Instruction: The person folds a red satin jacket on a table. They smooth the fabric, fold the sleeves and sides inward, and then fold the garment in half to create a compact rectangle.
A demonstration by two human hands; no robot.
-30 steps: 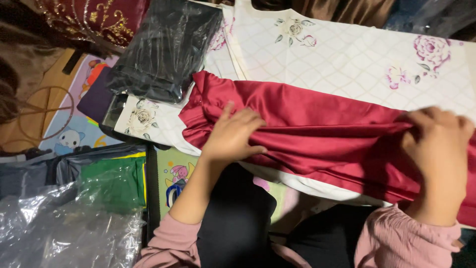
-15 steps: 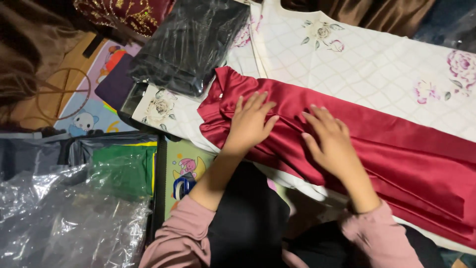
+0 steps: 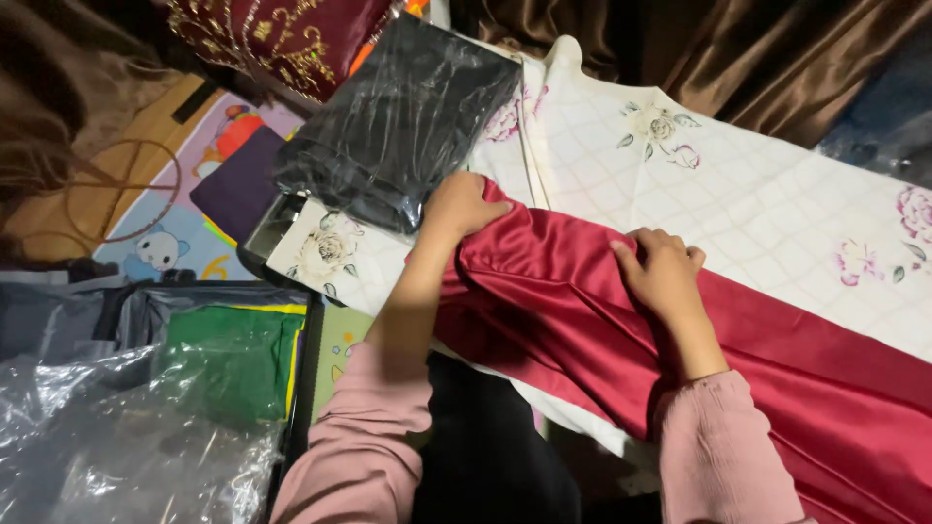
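Both hands are laid on the red satin cloth [image 3: 738, 378], which lies folded across a white flowered sheet [image 3: 777, 213]. The left hand [image 3: 461, 206] is curled over its end fold; the right hand [image 3: 660, 272] is pressed down, fingers [image 3: 649, 241] bent. Soft, light and slippery it is judged, best gripped at folded edges.

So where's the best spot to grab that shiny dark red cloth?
Probably the folded end of the shiny dark red satin cloth, at its upper-left, coming from the black plastic-wrapped package side. That end lies free on the white flowered quilt; the left hand grips there, while the right hand presses mid-cloth.
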